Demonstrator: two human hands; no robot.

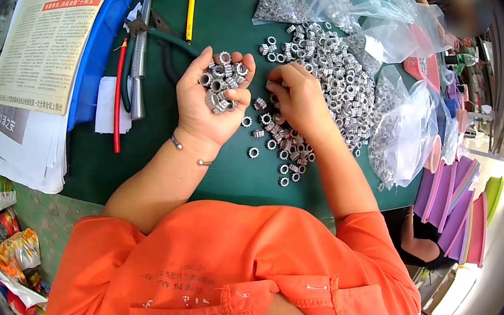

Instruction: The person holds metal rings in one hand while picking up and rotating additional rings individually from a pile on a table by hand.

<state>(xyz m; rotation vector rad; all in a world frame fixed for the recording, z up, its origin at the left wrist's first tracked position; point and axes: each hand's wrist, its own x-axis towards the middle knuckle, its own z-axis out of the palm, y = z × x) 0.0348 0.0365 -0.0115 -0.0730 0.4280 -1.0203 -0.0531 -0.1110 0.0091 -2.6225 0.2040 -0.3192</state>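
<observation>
Cupped palm up, my left hand (pixel 204 103) holds a handful of small toothed metal rings (pixel 224 80), its fingers curled around them. My right hand (pixel 299 96) is beside it, over the near-left side of a large pile of the same metal rings (pixel 343 77). The fingertips of that hand are pinched together; whatever is between them is hidden or too small to make out. Several loose rings (pixel 254 152) lie between and below the two hands on the green tabletop (pixel 203 173).
Pliers (pixel 163 35), a red pencil (pixel 121 95), a metal rod tool (pixel 140 77) and a yellow craft knife (pixel 191 14) lie at the left. Newspapers (pixel 41 51) rest by a blue tray (pixel 92 57). Plastic bags of parts (pixel 284 5) line the right. Another person's arm (pixel 419 244) shows lower right.
</observation>
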